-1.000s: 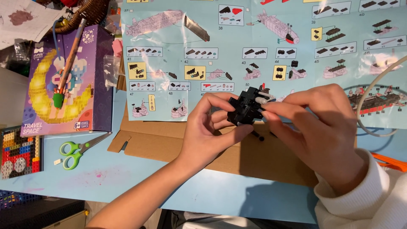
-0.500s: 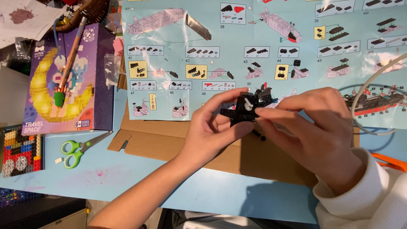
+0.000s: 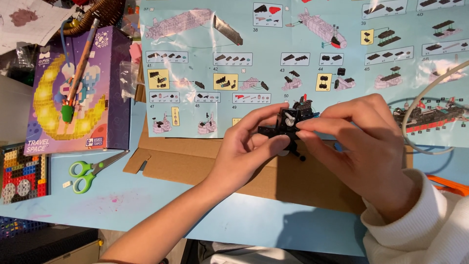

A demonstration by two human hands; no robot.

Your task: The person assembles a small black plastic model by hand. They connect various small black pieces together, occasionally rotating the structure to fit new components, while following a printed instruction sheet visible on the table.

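1. Pale blue counter, stained faintly pink near the front edge.
2. Flat brown cardboard under a large blue instruction sheet.
3. Purple box at far left, green-handled scissors just below, tray of coloured bricks at the edge.
4. Small black brick model above the cardboard, pinched between left hand and right hand, fingers of both grasping it.

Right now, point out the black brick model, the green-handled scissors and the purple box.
black brick model (image 3: 288,122), head view, on its dark body between both hands' fingertips
green-handled scissors (image 3: 83,175), head view, on a green handle loop
purple box (image 3: 105,88), head view, on its front panel
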